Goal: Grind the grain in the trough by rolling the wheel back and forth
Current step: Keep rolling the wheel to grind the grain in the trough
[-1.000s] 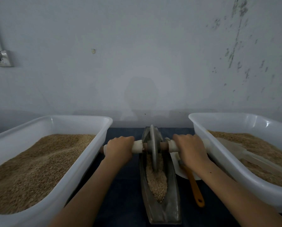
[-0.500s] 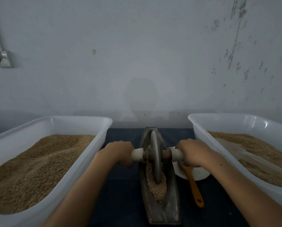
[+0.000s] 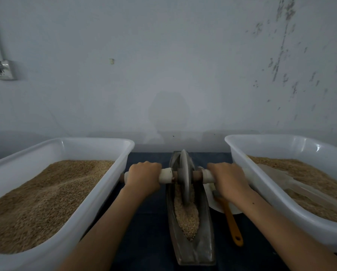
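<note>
My left hand (image 3: 144,178) gripping white-wrapped left end of wooden axle (image 3: 166,175), fingers curling fully round it. My right hand (image 3: 229,178) gripping right end the same way. Grey metal disc wheel (image 3: 184,178) standing upright in far half of long narrow boat-shaped metal trough (image 3: 206,227), rim sitting in pale brown grain (image 3: 186,218). Grain lying along trough floor, heaped toward near end. White plastic tubs of grain (image 3: 97,194) flanking trough. Orange-handled brush (image 3: 232,225) lying right of trough.
</note>
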